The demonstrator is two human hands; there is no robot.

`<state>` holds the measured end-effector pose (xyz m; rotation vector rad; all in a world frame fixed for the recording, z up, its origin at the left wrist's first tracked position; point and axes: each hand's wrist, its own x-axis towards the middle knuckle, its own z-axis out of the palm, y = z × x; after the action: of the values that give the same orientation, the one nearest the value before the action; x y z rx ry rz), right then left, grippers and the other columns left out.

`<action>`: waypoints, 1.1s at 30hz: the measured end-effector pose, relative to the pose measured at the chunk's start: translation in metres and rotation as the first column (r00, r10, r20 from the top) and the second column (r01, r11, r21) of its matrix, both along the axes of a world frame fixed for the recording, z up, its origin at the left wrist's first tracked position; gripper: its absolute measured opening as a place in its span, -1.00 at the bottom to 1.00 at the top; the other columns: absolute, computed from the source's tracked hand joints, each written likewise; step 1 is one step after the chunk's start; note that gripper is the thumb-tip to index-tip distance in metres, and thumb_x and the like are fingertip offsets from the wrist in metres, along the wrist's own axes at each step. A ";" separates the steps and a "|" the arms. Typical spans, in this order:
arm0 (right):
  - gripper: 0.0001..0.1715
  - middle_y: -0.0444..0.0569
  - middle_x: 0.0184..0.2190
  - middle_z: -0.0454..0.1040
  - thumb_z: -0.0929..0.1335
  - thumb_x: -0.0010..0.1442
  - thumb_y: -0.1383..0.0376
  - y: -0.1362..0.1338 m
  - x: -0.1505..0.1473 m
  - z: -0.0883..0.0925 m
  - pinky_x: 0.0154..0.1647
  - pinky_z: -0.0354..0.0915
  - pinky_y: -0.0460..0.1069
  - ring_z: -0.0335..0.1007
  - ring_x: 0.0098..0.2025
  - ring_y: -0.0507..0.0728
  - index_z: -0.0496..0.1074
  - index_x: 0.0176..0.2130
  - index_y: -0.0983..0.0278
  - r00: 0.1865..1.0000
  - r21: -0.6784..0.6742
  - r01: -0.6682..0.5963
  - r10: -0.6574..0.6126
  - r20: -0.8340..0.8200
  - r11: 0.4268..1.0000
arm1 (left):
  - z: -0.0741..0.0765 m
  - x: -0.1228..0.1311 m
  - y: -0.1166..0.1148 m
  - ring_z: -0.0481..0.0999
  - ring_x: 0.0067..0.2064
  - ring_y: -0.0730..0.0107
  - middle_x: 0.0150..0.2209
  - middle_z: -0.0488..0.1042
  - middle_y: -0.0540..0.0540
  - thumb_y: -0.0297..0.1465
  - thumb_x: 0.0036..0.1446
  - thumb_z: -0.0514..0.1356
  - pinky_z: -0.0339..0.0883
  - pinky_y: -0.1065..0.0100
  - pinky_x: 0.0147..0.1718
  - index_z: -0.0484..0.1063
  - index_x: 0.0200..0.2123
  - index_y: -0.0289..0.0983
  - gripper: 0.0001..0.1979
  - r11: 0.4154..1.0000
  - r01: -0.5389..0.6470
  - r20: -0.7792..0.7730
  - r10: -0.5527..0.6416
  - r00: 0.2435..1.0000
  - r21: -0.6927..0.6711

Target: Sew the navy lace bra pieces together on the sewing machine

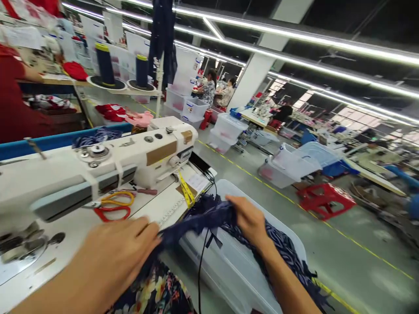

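A strip of dark navy fabric (196, 220) is stretched between my two hands over the gap beside the sewing table. My left hand (121, 244), somewhat blurred, has its fingers closed on the strip's near end. At the other end, my right hand (250, 218) grips the fabric above a translucent plastic bin (225, 266). More dark patterned cloth (284, 240) lies in the bin and hangs over its right rim. The white sewing machine (157, 148) stands to the left of my hands.
Scissors (116, 203) with orange and red handles and a yellow tape measure (186, 189) lie on the table. A black cable (200, 270) hangs by the bin. A red stool (325, 200) and clear bins (288, 165) stand on the floor at right. People sit working farther back.
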<state>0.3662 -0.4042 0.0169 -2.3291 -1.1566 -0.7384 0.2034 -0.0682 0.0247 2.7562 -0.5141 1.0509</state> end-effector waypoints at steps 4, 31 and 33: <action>-0.46 0.08 -0.05 0.54 0.12 0.15 0.44 -0.129 0.002 0.001 0.11 0.31 0.17 0.47 -0.01 0.20 0.50 -0.01 0.29 0.729 0.287 0.599 -0.657 0.191 0.748 | 0.029 0.114 -0.089 0.43 -0.32 0.26 -0.30 0.44 -0.13 -0.58 0.29 -0.03 0.28 0.25 -0.33 0.44 -0.18 -0.30 -0.74 0.938 0.280 -0.108 -0.263 0.959 0.205; -0.51 0.03 -0.19 0.50 0.23 0.16 0.58 0.200 -0.037 -0.078 -0.14 0.39 0.10 0.45 -0.16 0.17 0.44 -0.02 0.19 0.664 0.000 -0.747 0.746 -0.047 0.665 | -0.087 -0.121 0.010 0.56 -0.19 0.48 -0.32 0.59 0.00 -0.49 0.25 0.13 0.37 0.34 0.12 0.49 -0.16 -0.14 -0.81 0.931 -0.291 0.003 0.299 0.954 -0.221; -0.55 0.03 -0.23 0.52 0.21 0.18 0.58 0.257 -0.061 -0.069 -0.16 0.40 0.09 0.45 -0.20 0.15 0.44 -0.06 0.22 0.462 -0.056 -0.887 0.885 -0.059 0.459 | -0.088 -0.161 0.032 0.54 -0.08 0.35 -0.22 0.58 -0.12 -0.57 0.22 0.07 0.40 0.20 0.09 0.46 -0.06 -0.18 -0.70 0.882 -0.420 0.028 0.435 0.900 -0.214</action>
<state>0.3052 -0.1471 -0.0524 -1.3647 -2.1307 -0.2380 0.0427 -0.0361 -0.0636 2.7102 0.2069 1.2181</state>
